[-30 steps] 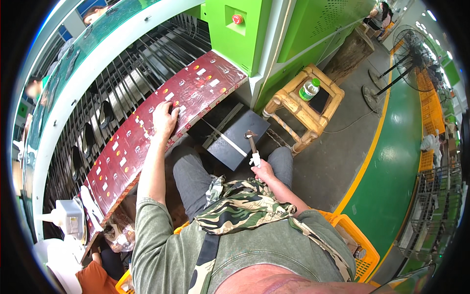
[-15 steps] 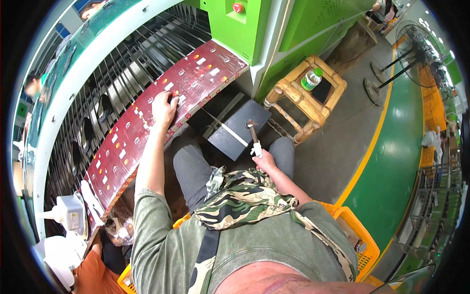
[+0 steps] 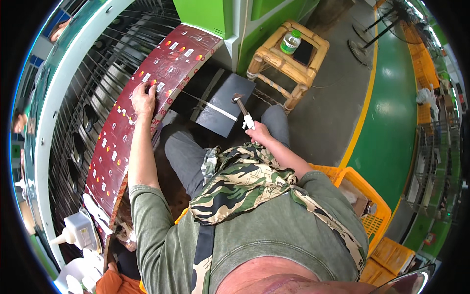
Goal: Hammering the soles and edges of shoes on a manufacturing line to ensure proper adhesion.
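Note:
On the red patterned covering of the long work ledge (image 3: 110,139) rests my left hand (image 3: 143,101), its fingers loosely bent and apart, with nothing visible in them. My right hand (image 3: 258,133) grips a hammer-like tool (image 3: 243,109) by its white handle, above my right thigh. The tool has a brown shaft and a small dark head, whose exact kind I cannot make out. Beyond that head lies a dark flat-topped box (image 3: 218,122) with a pale strap across it. Several dark shoe-like pieces (image 3: 89,117) lie on the rod conveyor (image 3: 117,63) behind the ledge.
A bamboo stool (image 3: 267,54) at the upper right carries a green-capped bottle (image 3: 291,42) and a dark phone-like slab (image 3: 304,52). A standing fan (image 3: 360,49) is farther off. Yellow crates (image 3: 379,215) stand behind me. A white squeeze bottle (image 3: 81,230) and an orange-clad person (image 3: 115,283) are lower left.
The view has shifted, so the ledge, box and stool appear farther left and higher. My left hand stays on the ledge; my right hand still holds the tool.

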Available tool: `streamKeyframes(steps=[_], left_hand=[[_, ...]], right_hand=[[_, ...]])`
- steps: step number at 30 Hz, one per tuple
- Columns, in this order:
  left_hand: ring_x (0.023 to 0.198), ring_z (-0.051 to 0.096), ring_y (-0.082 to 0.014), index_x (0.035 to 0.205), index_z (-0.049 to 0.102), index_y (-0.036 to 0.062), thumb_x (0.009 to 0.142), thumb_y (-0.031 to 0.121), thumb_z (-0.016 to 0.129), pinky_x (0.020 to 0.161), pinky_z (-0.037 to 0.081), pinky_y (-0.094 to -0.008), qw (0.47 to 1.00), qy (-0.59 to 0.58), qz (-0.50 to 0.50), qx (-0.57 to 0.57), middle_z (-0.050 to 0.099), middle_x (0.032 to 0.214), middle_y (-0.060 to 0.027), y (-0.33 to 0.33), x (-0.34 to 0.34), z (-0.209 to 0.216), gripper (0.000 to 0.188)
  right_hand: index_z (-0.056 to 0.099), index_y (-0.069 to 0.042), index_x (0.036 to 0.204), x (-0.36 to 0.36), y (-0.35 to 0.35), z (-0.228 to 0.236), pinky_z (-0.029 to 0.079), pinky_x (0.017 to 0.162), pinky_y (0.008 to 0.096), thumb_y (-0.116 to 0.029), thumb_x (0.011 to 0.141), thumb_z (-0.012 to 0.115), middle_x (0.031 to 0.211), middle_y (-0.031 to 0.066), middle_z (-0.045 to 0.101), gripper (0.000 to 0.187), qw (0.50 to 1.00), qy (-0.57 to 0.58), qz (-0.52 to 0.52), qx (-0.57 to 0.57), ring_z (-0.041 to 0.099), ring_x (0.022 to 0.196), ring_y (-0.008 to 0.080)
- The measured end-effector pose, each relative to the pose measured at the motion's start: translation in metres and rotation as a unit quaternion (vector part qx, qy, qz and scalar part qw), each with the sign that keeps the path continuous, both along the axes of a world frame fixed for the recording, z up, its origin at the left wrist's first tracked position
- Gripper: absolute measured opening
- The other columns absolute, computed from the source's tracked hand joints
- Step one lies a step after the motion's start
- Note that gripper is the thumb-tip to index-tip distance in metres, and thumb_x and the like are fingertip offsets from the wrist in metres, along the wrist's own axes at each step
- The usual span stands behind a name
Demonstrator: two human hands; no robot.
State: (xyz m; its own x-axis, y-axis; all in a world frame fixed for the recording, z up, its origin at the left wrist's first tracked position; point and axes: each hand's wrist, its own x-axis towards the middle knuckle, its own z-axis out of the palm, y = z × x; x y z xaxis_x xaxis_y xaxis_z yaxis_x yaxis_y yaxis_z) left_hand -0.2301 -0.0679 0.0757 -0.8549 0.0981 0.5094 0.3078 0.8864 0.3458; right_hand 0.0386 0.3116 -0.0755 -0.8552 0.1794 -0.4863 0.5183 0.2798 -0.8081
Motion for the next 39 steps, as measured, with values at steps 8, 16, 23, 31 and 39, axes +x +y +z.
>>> streamKeyframes(steps=[8,16,23,31,39], left_hand=[[0.107,0.065,-0.0327,0.105,0.072,0.0051,0.087,0.036,0.072,0.097,0.049,-0.0420,1.000,0.007,0.015,-0.015,0.072,0.109,-0.0142,-0.004,-0.004,-0.001,0.036],[0.101,0.064,-0.0394,0.103,0.068,0.0030,0.089,0.040,0.067,0.090,0.050,-0.0481,0.999,0.004,0.023,-0.027,0.069,0.105,-0.0206,-0.004,-0.005,0.006,0.040],[0.096,0.063,-0.0384,0.104,0.066,0.0018,0.088,0.032,0.071,0.087,0.050,-0.0469,1.000,-0.012,-0.006,0.024,0.068,0.100,-0.0194,-0.005,-0.009,0.000,0.034],[0.104,0.064,-0.0364,0.110,0.068,0.0005,0.087,0.026,0.073,0.095,0.049,-0.0446,1.000,0.001,-0.007,0.006,0.068,0.110,-0.0194,-0.017,-0.005,-0.010,0.034],[0.114,0.060,-0.0377,0.106,0.071,-0.0004,0.088,0.023,0.071,0.103,0.044,-0.0458,1.000,-0.022,-0.009,-0.018,0.067,0.116,-0.0217,-0.004,-0.005,-0.003,0.030]], right_hand=[[0.057,-0.003,0.097,0.006,0.001,0.008,0.051,0.049,0.0363,-0.018,0.084,0.070,0.072,0.0079,0.064,0.024,0.999,-0.003,0.010,0.038,0.063,0.051,0.0185],[0.064,-0.003,0.100,0.009,0.001,0.013,0.057,0.053,0.0387,-0.021,0.076,0.079,0.076,0.0131,0.070,0.033,0.998,0.028,-0.006,0.056,0.068,0.055,0.0233],[0.061,0.000,0.102,0.014,0.002,0.016,0.056,0.054,0.0399,-0.023,0.082,0.073,0.076,0.0141,0.069,0.033,0.998,0.014,0.031,0.060,0.068,0.053,0.0234],[0.059,-0.001,0.103,-0.001,-0.009,0.017,0.056,0.056,0.0392,-0.024,0.087,0.070,0.078,0.0139,0.068,0.030,0.999,-0.015,0.039,0.006,0.067,0.056,0.0233],[0.053,-0.009,0.122,-0.005,-0.005,0.012,0.053,0.082,0.0533,-0.025,0.083,0.068,0.108,0.0200,0.066,0.044,0.961,0.171,0.013,0.216,0.067,0.095,0.0410]])
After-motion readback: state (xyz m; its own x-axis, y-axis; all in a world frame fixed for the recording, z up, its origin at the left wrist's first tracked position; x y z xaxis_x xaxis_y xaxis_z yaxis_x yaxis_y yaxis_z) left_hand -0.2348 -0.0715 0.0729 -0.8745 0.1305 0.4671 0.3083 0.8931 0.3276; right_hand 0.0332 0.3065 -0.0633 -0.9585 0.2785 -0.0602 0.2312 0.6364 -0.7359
